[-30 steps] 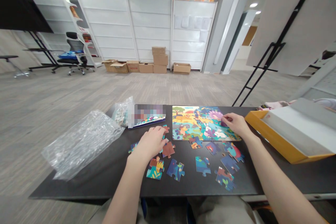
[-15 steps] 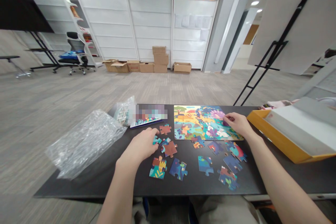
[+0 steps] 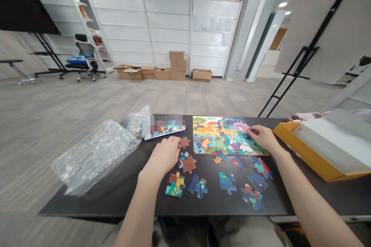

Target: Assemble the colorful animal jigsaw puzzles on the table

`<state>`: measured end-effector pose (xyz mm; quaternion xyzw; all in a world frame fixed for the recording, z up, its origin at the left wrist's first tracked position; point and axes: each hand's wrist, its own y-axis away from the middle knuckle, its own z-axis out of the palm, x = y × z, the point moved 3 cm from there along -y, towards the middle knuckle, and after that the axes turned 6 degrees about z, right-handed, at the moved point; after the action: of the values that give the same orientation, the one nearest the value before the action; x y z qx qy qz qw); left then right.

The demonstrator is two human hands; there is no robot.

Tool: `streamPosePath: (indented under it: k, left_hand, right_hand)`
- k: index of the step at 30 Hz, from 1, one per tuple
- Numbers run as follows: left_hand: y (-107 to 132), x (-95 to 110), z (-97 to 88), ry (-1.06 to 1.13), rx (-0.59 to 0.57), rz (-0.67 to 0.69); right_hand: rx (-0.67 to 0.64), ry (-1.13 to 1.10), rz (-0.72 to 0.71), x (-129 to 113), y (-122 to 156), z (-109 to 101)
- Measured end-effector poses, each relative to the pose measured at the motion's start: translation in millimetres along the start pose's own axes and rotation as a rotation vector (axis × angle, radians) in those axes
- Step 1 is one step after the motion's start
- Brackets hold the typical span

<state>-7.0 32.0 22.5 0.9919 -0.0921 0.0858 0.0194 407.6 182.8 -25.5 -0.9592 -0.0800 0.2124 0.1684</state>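
Note:
My right hand (image 3: 261,136) pinches a small purple puzzle piece (image 3: 249,134) over the right part of the colourful jigsaw picture (image 3: 211,136). Its thumb and forefinger are closed on the piece. My left hand (image 3: 165,155) lies palm down to the left of the picture, fingers stretched forward. Its fingertips are at a reddish-brown puzzle piece (image 3: 184,143); whether they touch it I cannot tell. Just below is a brown and blue puzzle piece (image 3: 188,163). Nearer me lie a yellow and teal piece (image 3: 175,185), a dark blue piece (image 3: 197,186) and several other loose pieces.
Crumpled clear plastic wrap (image 3: 97,156) covers the left of the black table (image 3: 116,200). Behind my left hand are a clear bag (image 3: 138,121) and a partly blurred printed sheet (image 3: 165,129). A yellow and white box (image 3: 327,142) stands open at the right.
My left hand has moved right and slightly away from me, and the teal piece at its fingers is now out of sight. My right hand stays almost still with its piece.

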Motion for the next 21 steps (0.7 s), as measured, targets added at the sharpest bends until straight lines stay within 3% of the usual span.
streamPosePath:
  k: [4,7,21]
  left_hand:
    - [-10,3,6.4,0.018,0.02,0.031]
    - [-10,4,7.0,-0.026,-0.011,0.002]
    - [-15,7,9.2,-0.041,0.044,-0.054]
  right_hand:
    - [-0.002,-0.005,0.006,-2,1,-1]
    - [-0.002,-0.002,0.002,-5,1,-3]
    - [-0.022,-0.006,-0.001,-9,2,-5]
